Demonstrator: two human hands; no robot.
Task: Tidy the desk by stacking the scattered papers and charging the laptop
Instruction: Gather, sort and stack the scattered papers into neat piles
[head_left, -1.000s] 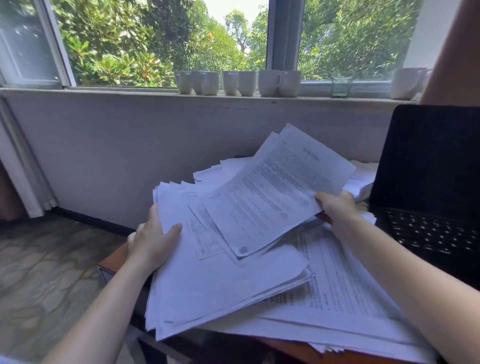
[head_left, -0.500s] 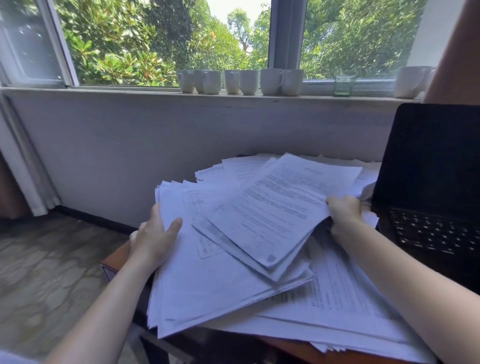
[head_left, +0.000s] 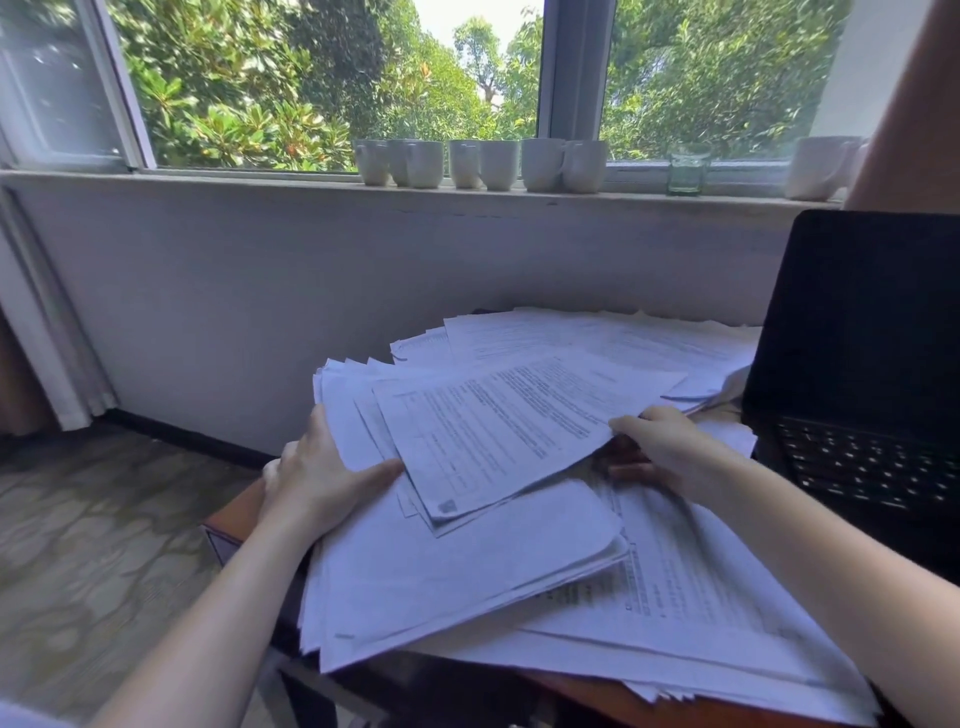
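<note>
Desk (head_left: 234, 514): stack (head_left: 467, 571) in left fingers (head_left: 314, 431), top sheet (head_left: 509, 431) between right fingers (head_left: 631, 472).

White papers (head_left: 467, 571) with dense black print fill the grip; right of it, a black laptop (head_left: 862, 322); beneath, a reddish-brown desk (head_left: 236, 512).

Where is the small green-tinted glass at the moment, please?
Head view, right of centre: the small green-tinted glass stands on the white windowsill, between the row of white ceramic mugs and another white mug further right.
</note>
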